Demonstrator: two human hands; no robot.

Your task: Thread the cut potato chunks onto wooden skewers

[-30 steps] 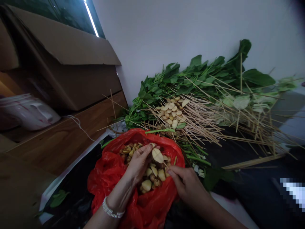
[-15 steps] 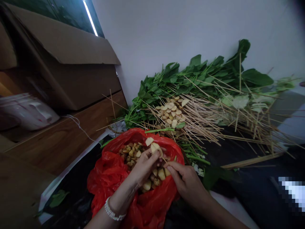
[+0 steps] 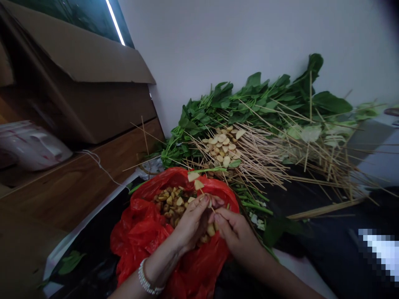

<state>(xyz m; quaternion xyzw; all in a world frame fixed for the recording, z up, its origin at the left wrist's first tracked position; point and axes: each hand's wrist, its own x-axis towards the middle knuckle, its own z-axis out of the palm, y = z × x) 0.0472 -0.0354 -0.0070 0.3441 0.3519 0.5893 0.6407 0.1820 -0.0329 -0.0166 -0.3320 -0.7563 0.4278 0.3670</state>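
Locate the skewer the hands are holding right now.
Head view, lower centre: the skewer sticks up from between the left hand and right hand, above the red bag of potato pieces.

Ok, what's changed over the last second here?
Two potato slices now sit high on the skewer, above the left hand, which a second ago held one slice over the red bag. The right hand has closed in on the left, both pinching the skewer's lower end. Bag, skewer pile and greens stayed put.
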